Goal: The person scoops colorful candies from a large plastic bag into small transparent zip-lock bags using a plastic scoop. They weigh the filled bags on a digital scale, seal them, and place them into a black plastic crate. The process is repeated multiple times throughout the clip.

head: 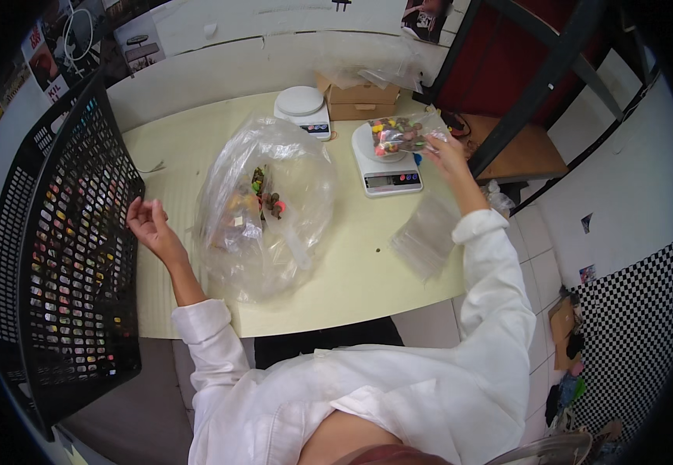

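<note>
My right hand (447, 156) grips the open end of a small clear plastic bag of colourful candies (397, 135), which rests on a white digital kitchen scale (392, 183). Nothing is in my left hand (153, 226); its fingers are loosely bent beside a black plastic basket. Between my hands lies a large clear plastic bag (307, 168) with brown, green and pink pieces (272, 203) inside. A translucent scoop (294, 241) lies in it. A stack of flat clear bags (426, 235) sits near my right forearm.
The black perforated basket (80, 244), full of filled packets, stands at the left edge. Another white scale (301, 104) and a cardboard box (362, 102) with plastic bags (371, 64) on it stand at the back of the table (336, 290). A dark metal frame (528, 87) rises at the right.
</note>
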`<move>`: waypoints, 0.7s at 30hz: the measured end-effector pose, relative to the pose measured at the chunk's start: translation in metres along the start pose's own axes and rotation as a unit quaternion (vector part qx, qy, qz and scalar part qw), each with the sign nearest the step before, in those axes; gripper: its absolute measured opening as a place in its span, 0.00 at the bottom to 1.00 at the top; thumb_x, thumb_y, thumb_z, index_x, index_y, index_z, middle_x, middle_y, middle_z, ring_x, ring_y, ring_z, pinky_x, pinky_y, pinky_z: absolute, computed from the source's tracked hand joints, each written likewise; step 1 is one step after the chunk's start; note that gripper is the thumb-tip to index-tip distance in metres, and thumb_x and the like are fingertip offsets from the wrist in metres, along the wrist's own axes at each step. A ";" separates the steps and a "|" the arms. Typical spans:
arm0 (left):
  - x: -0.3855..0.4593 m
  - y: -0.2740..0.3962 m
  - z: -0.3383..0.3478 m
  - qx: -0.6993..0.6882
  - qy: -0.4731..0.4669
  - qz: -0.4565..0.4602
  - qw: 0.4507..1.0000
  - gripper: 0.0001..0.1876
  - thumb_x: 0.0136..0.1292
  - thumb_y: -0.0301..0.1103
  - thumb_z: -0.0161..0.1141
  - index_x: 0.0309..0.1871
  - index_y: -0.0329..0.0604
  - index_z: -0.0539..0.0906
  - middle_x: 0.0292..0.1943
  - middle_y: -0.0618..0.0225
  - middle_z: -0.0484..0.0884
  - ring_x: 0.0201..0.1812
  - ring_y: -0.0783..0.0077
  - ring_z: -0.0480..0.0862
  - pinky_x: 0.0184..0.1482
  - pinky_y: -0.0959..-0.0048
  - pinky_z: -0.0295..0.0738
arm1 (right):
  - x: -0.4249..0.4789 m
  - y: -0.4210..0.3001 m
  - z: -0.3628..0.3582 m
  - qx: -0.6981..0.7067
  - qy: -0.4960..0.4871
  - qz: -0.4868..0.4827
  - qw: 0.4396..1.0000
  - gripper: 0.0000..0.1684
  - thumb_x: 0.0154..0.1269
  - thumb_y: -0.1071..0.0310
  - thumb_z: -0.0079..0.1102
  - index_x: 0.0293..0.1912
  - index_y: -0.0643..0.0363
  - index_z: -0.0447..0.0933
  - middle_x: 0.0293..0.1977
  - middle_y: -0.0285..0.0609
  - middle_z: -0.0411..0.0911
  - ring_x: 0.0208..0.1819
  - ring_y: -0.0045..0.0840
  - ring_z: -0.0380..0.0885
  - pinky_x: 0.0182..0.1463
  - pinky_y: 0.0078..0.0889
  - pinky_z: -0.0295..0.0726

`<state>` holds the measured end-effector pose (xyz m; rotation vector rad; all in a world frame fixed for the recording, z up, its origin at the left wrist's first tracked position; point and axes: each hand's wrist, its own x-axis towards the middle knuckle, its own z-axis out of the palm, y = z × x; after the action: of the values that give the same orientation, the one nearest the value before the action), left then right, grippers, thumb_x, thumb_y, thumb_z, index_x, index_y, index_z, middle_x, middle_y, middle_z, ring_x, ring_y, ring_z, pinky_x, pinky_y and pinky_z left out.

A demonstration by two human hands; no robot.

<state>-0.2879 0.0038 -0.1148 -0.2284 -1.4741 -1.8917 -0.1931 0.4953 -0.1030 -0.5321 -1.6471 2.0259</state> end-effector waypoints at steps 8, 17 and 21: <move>-0.003 -0.010 -0.008 0.027 -0.052 0.048 0.997 0.16 0.58 0.19 0.52 0.49 0.38 0.64 0.34 0.70 0.69 0.36 0.81 0.70 0.42 0.83 0.67 | 0.045 0.039 0.006 -0.050 0.034 0.049 0.997 0.14 0.57 0.72 0.56 0.44 0.64 0.71 0.30 0.36 0.72 0.30 0.19 0.72 0.41 0.25 0.77; -0.003 -0.012 -0.018 0.050 -0.045 0.048 0.997 0.16 0.58 0.19 0.52 0.49 0.37 0.64 0.34 0.69 0.70 0.36 0.80 0.70 0.42 0.82 0.66 | 0.041 0.032 -0.034 -0.209 0.127 0.027 0.969 0.22 0.55 0.54 0.60 0.43 0.60 0.73 0.33 0.33 0.72 0.32 0.15 0.70 0.37 0.15 0.70; -0.001 -0.015 -0.019 0.050 -0.039 0.046 0.997 0.16 0.58 0.20 0.52 0.49 0.37 0.64 0.34 0.69 0.70 0.36 0.80 0.70 0.42 0.82 0.66 | 0.038 0.023 -0.047 -0.211 0.119 0.026 0.970 0.20 0.55 0.52 0.59 0.41 0.58 0.73 0.32 0.30 0.71 0.31 0.13 0.70 0.37 0.15 0.70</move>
<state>-0.2910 -0.0117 -0.1329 -0.3219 -1.5780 -1.7483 -0.1993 0.5511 -0.1358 -0.9348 -1.9300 1.5657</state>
